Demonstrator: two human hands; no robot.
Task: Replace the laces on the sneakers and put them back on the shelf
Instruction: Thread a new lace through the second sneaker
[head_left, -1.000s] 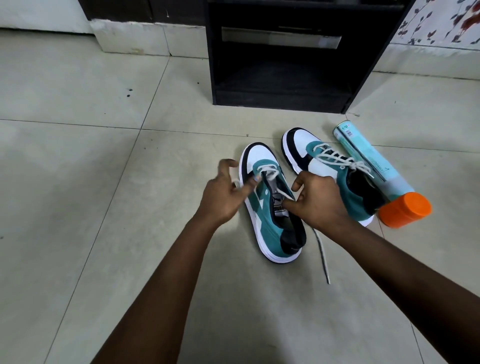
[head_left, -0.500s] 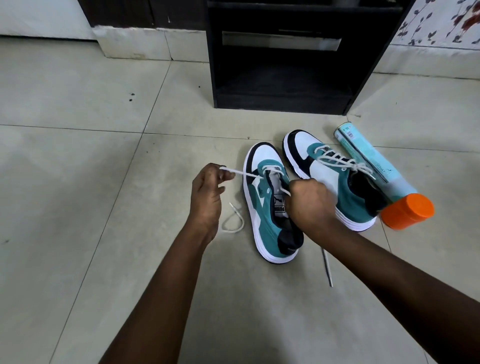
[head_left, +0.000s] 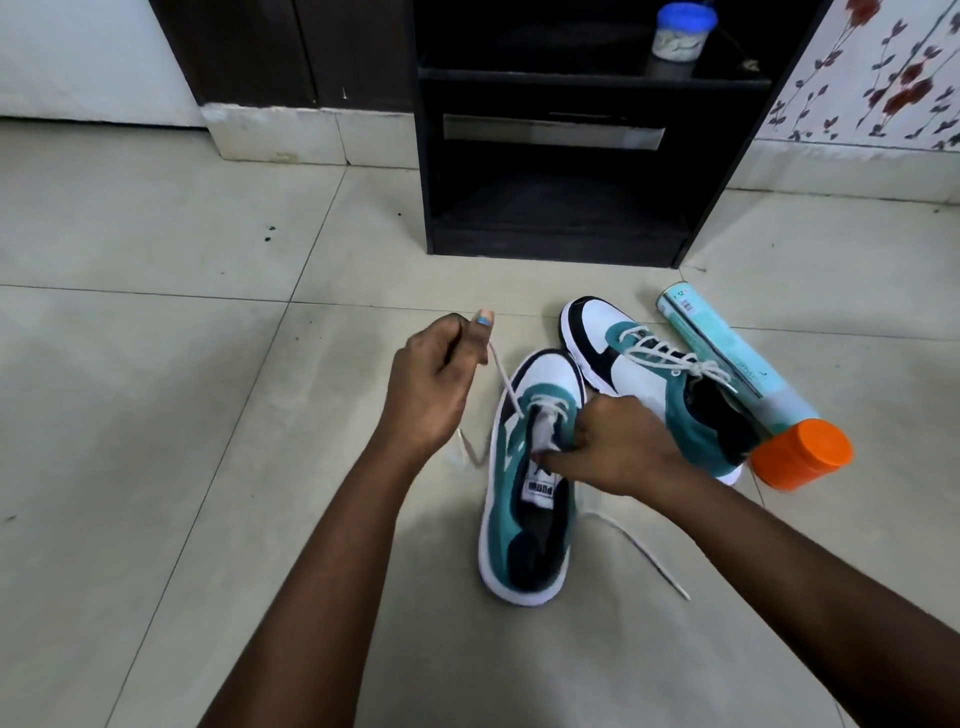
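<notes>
1. The tiled floor (head_left: 156, 467) fills the left side of the view, pale with dark grout lines and a few small dark specks near the far left.
2. The left hand (head_left: 434, 387) is raised just left of the near sneaker, its fingers (head_left: 470, 338) curled and pinching a white lace (head_left: 506, 384). The lace runs taut from the hand down to the front eyelets; its loose tail hangs below the hand to the floor.
3. The near sneaker (head_left: 524, 514), teal, white and black, stands upright on the floor with its toe pointing away. Only the front eyelets are laced, and the tongue with its label lies exposed.
4. The right hand (head_left: 621, 449) rests on the near sneaker's tongue area, thumb and fingers curled and gripping the shoe at the laced part. The lace's other end trails from beside the shoe across the floor, toward the right.
5. The black shelf unit (head_left: 561, 208) stands beyond the shoes against the wall, its lowest compartment open to the front. A small jar with a blue lid (head_left: 680, 31) sits on an upper level.
6. The second sneaker (head_left: 654, 384), fully laced and tied, stands just right of the near one, toe away.
7. A pale blue spray can with an orange cap (head_left: 748, 374) lies on the floor, touching the second sneaker's right side.
8. Floral wallpaper (head_left: 883, 73) covers the wall at far right.
</notes>
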